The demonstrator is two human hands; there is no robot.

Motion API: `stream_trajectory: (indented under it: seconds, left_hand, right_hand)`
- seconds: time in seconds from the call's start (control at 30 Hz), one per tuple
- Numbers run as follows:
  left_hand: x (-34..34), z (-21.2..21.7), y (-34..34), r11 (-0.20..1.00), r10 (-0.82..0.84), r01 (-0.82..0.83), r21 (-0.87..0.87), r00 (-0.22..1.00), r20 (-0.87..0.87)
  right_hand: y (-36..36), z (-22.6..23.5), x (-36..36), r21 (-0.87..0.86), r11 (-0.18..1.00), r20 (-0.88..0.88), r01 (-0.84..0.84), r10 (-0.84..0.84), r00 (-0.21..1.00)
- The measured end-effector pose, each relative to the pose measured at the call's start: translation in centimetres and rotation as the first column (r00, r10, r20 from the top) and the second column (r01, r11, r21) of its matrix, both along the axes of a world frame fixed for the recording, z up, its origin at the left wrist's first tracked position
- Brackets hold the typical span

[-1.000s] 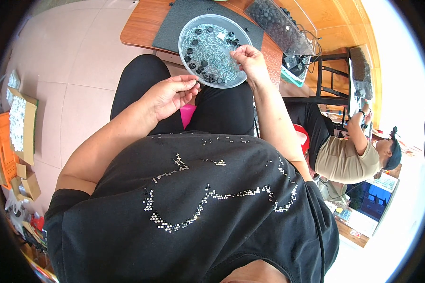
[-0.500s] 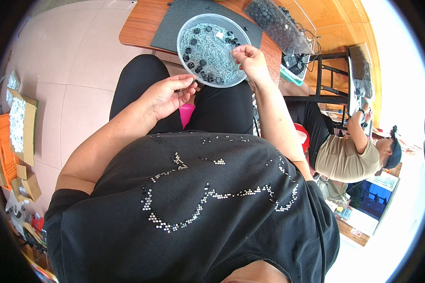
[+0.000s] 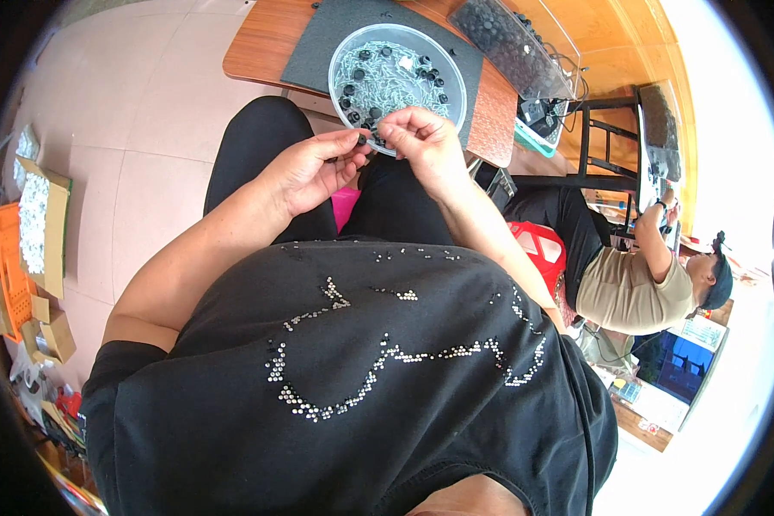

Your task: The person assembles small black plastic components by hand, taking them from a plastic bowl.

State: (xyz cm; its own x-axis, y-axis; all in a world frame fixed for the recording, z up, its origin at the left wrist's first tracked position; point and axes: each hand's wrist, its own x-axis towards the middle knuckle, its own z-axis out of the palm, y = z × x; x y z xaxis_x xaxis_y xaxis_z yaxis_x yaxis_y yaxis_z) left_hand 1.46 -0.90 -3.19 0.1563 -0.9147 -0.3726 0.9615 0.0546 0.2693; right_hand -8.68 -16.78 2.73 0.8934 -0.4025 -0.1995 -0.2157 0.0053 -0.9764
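My left hand (image 3: 314, 172) holds a small black round knob-like part (image 3: 361, 139) between thumb and forefinger, just off the near rim of the bowl. Close beside it, my right hand (image 3: 428, 150) is closed in a pinch, its fingertips almost at the black part. Whatever lies in that pinch is too small to make out. Beyond both hands stands a clear round plastic bowl (image 3: 461, 103) full of small silvery screws (image 3: 396, 90). Several black round parts (image 3: 358, 76) lie on the screws along the bowl's sides. My right hand hides part of the near rim.
The bowl rests on a dark mat (image 3: 305, 64) on a brown wooden table (image 3: 254, 52). At the table's far right stands a clear bin (image 3: 507, 47) of black parts. A co-worker (image 3: 632, 288) sits to the right. A cardboard box (image 3: 53, 232) with white pieces stands on the left floor.
My right hand has come from over the right side of the bowl toward me and left, up to the black part in my left hand. My left hand has barely moved.
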Motion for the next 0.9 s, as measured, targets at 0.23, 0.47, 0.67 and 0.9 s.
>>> stream_trajectory:
  seconds: [0.23,0.47,0.67,0.9]
  left_hand:
    - [0.0,0.0,0.1,0.999,-0.014,0.015,-0.041,1.0,0.01]
    - [-0.2,-0.2,0.0,0.999,-0.023,0.023,-0.036,1.0,0.008]
    - [-0.2,-0.1,0.0,0.996,-0.054,0.057,-0.065,0.998,0.041]
    - [-0.4,-0.4,-0.1,0.994,-0.084,0.087,-0.061,0.996,0.043]
  right_hand:
    - [1.0,-0.1,0.0,-0.216,0.976,0.028,-0.005,0.011,1.0]
    - [1.1,-0.4,-0.2,-0.218,0.975,0.053,-0.03,0.043,0.998]
    - [1.3,-0.2,-0.3,-0.348,0.937,0.035,-0.043,0.059,0.998]
    - [1.7,0.1,-0.4,-0.274,0.961,0.02,-0.046,0.054,0.998]
